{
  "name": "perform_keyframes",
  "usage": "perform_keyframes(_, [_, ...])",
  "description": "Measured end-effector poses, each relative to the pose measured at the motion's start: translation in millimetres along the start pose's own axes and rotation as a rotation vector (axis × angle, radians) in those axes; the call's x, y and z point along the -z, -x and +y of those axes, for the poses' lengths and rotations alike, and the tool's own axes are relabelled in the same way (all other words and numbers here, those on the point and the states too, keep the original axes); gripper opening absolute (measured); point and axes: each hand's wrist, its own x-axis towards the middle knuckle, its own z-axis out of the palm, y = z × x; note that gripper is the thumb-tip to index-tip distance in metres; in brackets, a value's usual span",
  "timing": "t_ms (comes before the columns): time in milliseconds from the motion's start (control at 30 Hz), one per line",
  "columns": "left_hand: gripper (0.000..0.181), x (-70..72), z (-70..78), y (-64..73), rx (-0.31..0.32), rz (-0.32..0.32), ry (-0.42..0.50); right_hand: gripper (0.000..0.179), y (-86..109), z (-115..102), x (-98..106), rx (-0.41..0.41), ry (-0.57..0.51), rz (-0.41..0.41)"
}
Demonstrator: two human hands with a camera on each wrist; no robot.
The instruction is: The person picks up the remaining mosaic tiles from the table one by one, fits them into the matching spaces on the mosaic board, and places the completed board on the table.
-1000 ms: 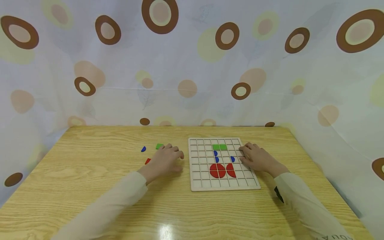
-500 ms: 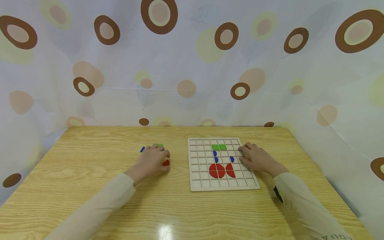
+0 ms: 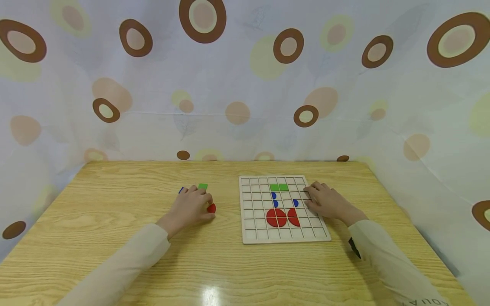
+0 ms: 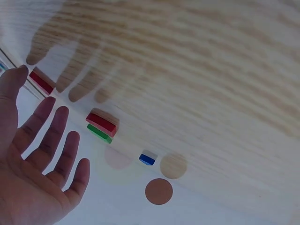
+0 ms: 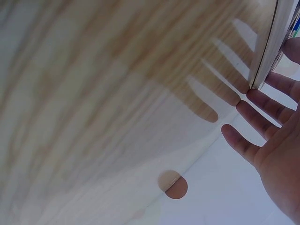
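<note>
On the table left of the board, my left hand (image 3: 188,208) is low over the wood, thumb and index finger spread on either side of a red curved-edge piece (image 3: 212,208). In the left wrist view that red piece (image 4: 41,83) lies between the thumb tip and index tip. A green square (image 3: 203,186) and a blue piece (image 3: 181,190) show just past the fingers. My right hand (image 3: 330,202) rests at the right edge of the white grid board (image 3: 256,234), fingers extended. Green squares (image 3: 279,187), blue half-rounds (image 3: 295,203) and red pieces (image 3: 276,218) lie on the board.
Another red piece (image 4: 101,123) lies beside a green piece (image 4: 99,133) beyond the left fingers, hidden from the head view. A dark object (image 3: 354,247) is partly under the right sleeve. A patterned curtain (image 3: 237,136) hangs behind the wooden table (image 3: 237,272).
My left hand has moved left, away from the board, and come down around the red piece. My right hand stays at the board's edge.
</note>
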Motion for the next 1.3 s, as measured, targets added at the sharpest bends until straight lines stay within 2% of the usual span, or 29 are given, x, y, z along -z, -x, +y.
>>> perform_keyframes(633, [0.029, -4.5, 0.7, 1.6, -0.006, 0.031, -0.03, 0.039, -0.1, 0.1, -1.7, -0.007, 0.011, -0.004])
perform_keyframes(1133, [0.022, -2.6, 0.7, 0.2, 0.008, -0.006, 0.024, 0.04, -0.3, -1.1, 0.2, -0.015, 0.005, -0.01])
perform_keyframes(1300, [0.023, -1.7, 2.6, 0.4, 0.003, 0.0, 0.038, 0.04, 0.3, -0.5, -0.6, -0.015, 0.01, -0.006])
